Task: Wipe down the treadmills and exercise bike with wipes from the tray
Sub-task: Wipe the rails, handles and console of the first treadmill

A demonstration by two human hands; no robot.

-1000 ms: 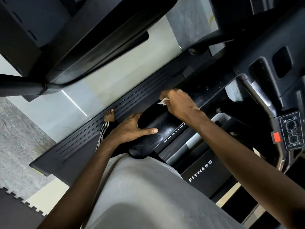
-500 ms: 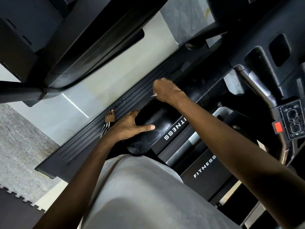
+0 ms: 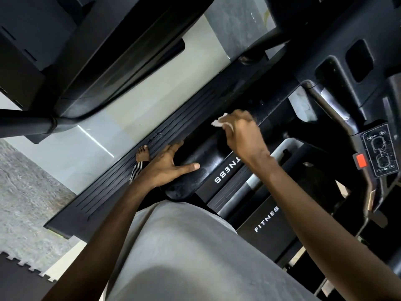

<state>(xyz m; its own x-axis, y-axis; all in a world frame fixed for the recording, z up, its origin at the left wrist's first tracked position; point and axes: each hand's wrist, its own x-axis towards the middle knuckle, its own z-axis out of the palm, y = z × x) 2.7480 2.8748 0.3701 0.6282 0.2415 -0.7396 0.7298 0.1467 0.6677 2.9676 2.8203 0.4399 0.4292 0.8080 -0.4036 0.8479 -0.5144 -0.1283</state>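
Leaning over the treadmill [image 3: 267,218], the person works from above, and the head camera looks straight down along both bare forearms.

The right hand [image 3: 245,135] is raised over the glossy black handrail [image 3: 208,157]. Its fingers [image 3: 230,127] are bunched around a small crumpled white wipe [image 3: 219,121]. The wipe pokes out past the fingertips at the upper left of the hand, just above the dark top of the rail. I cannot tell whether the wipe is touching the rail or sitting just off it.

The left hand [image 3: 167,168] rests on the near end of the same handrail, holding nothing. Its thumb lies straight along the near side, pointing towards the white "FITNESS" lettering. Its fingers reach loosely over the far side.

Beyond that hand the ribbed black side rail [image 3: 112,190] runs diagonally across the pale floor [image 3: 86,148]. A bare foot [image 3: 143,153] stands on the rail, with a striped cuff [image 3: 137,168] just below it.

At the far right sits a control pad [image 3: 378,148] with a red button [image 3: 361,160] beside it. A grey shirt [image 3: 184,246] fills the bottom of the view. A dark puzzle-edged mat [image 3: 17,276] shows at the lower left. Another black machine [image 3: 97,51] looms across the top left.
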